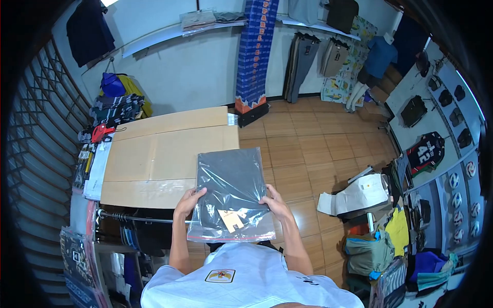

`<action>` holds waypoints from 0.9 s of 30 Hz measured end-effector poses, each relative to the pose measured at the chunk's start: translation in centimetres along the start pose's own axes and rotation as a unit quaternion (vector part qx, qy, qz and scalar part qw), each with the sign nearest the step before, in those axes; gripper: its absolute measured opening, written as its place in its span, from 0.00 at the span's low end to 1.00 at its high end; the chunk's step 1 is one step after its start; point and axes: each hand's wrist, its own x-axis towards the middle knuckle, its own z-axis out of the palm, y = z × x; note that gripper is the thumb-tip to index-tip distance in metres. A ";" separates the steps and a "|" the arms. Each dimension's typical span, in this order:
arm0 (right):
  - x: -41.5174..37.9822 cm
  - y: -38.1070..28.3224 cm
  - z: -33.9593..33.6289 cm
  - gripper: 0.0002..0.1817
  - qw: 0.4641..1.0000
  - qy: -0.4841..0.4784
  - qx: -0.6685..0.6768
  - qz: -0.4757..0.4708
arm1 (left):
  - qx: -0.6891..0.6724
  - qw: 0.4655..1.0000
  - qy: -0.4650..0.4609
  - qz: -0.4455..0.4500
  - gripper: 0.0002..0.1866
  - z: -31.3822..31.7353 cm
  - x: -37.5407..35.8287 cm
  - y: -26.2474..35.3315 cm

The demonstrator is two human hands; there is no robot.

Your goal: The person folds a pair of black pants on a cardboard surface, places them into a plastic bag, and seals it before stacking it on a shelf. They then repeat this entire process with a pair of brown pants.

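A dark folded garment in a clear plastic bag [229, 177] is held up in front of my chest, over the near right corner of a flat cardboard sheet [138, 159]. My left hand [190, 201] grips the bag's left edge, thumb on top. On the opposite edge my right hand [275, 201] pinches it in the same way. Through the plastic a pale hang tag [232, 219] shows near the bottom, above a red seal strip. The fingers beneath the bag are hidden.
A red tape dispenser [102, 133] lies left of the cardboard, near folded clothes [118, 109]. A clothes rail [138, 217] runs below the cardboard's front edge. At right are a white cardboard piece [359, 195] and piled garments [370, 251]. Behind stands a blue banner pillar [252, 56].
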 end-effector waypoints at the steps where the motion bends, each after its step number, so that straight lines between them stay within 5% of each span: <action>1: -0.8 0.2 -1.7 0.34 1.000 -0.008 -0.001 0.006 | -0.002 1.000 -0.009 0.014 0.24 1.9 0.0 -0.2; 10: -6.0 -1.5 -13.7 0.26 0.995 0.092 0.014 -0.043 | 0.130 0.981 -0.049 0.134 0.19 18.4 4.4 1.4; 15: -5.3 -1.9 -21.2 0.08 0.970 0.158 0.187 0.009 | 0.125 0.975 -0.098 0.154 0.18 26.3 9.2 3.3; 24: 4.7 -7.9 -33.5 0.32 0.956 0.210 0.205 -0.001 | 0.081 0.969 -0.201 0.118 0.15 37.4 26.1 8.1; 27: 9.8 -10.4 -36.3 0.33 0.947 0.231 0.222 -0.025 | 0.082 0.971 -0.196 0.112 0.16 40.1 30.9 12.4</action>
